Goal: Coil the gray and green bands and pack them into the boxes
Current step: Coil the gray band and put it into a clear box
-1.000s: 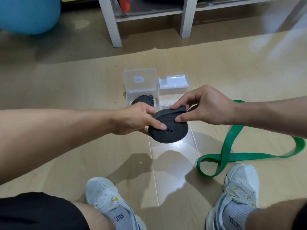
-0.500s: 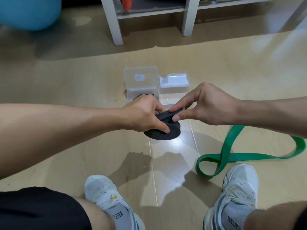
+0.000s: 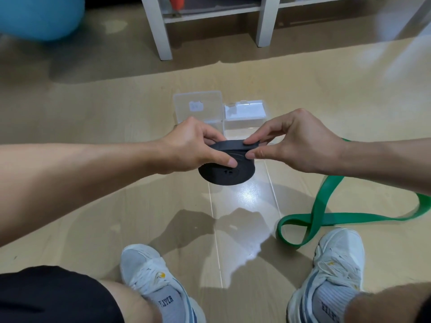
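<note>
A dark gray band wound into a flat coil hangs above the floor between both hands. My left hand grips its left side, thumb on top of the disc. My right hand pinches the coil's outer end at the far right edge. Behind the hands stand two clear plastic boxes with raised lids, the left box and the right box. My hands hide what lies in the left box. The green band lies uncoiled in loops on the floor at the right.
White shelf legs stand at the back, with a blue exercise ball at the far left. My two white shoes rest on the wooden floor at the bottom, the right shoe touching the green loop.
The coil has tipped from facing me to lying flatter and moved slightly away toward the boxes. Both hands keep hold of it; the right fingers shifted along its outer edge.
</note>
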